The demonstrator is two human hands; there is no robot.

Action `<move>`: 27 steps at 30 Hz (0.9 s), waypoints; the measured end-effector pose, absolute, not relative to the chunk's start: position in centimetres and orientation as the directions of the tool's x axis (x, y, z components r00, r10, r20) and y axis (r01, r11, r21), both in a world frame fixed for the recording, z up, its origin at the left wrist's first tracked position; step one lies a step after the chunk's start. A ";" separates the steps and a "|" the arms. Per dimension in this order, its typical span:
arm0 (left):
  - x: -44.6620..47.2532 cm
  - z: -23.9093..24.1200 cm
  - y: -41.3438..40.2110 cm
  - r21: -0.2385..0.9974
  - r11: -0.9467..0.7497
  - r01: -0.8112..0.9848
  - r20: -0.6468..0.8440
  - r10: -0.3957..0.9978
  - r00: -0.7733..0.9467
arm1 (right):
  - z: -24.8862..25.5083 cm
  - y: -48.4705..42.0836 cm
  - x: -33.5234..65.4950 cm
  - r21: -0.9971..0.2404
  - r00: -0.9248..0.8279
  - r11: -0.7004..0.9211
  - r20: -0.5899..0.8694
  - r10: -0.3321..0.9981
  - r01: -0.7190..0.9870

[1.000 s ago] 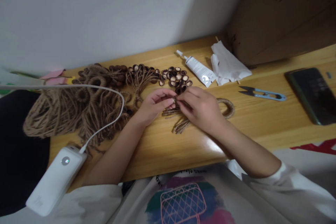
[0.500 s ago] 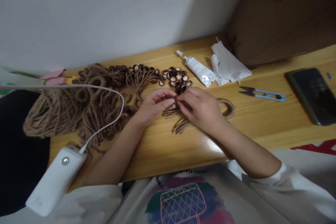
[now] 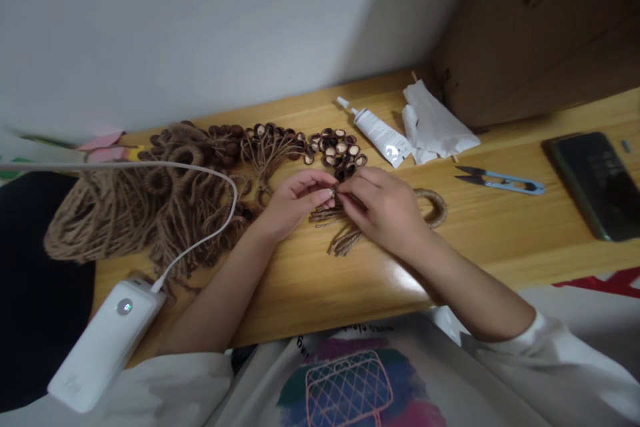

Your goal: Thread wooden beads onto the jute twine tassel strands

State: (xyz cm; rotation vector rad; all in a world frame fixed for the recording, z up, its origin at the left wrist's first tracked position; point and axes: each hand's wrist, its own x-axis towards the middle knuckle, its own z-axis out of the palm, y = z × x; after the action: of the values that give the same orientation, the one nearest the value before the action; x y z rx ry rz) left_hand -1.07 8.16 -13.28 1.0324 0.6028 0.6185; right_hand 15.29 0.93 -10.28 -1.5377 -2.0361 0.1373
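Fingertips of my left hand point(image 3: 296, 205) and my right hand point(image 3: 383, 207) meet over the wooden table, both pinched on the end of a jute cord. A small dark piece shows between the fingertips, too small to make out. Loose jute strands point(image 3: 344, 240) hang out below my right hand and lie on the wood. A jute-wrapped ring point(image 3: 434, 208) pokes out from behind that hand, partly hidden by it. Just beyond the fingers lies a cluster of halved nut shells point(image 3: 340, 147), dark outside and pale inside.
Left are a jute cord heap point(image 3: 105, 217) and knotted tassels with shells point(image 3: 270, 143). A white power bank point(image 3: 107, 347) with a cable sits front left. Behind are a glue tube point(image 3: 383, 137) and white tissue point(image 3: 437, 123); right, blue thread snips point(image 3: 505, 181), a phone point(image 3: 595, 183) and a cardboard box point(image 3: 540, 33).
Both hands hold nearly the same pinch in the same place. The phone screen now shows faint light marks.
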 end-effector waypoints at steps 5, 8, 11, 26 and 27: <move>-1.1 -13.3 8.1 0.905 0.384 -0.182 -0.166 0.713 0.681 | -10.3 0.9 15.3 -0.409 -0.165 0.334 0.396 0.903 0.849; -1.1 -13.4 8.1 0.906 0.382 -0.183 -0.165 0.716 0.678 | -10.3 0.9 15.3 -0.406 -0.165 0.331 0.391 0.905 0.852; -1.1 -13.4 8.1 0.906 0.382 -0.180 -0.169 0.718 0.676 | -10.2 0.9 15.3 -0.406 -0.165 0.331 0.391 0.906 0.852; -1.0 -13.3 8.1 0.905 0.389 -0.169 -0.184 0.719 0.670 | -10.1 0.9 15.2 -0.419 -0.166 0.320 0.364 0.917 0.850; -1.0 -13.3 8.1 0.907 0.387 -0.167 -0.184 0.719 0.670 | -10.1 0.9 15.2 -0.420 -0.165 0.318 0.360 0.918 0.850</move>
State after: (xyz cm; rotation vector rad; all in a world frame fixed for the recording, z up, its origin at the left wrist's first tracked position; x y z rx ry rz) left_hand -1.04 8.09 -13.26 1.0266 0.6276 0.6132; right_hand 15.24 0.95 -10.15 -1.5559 -2.0376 0.1607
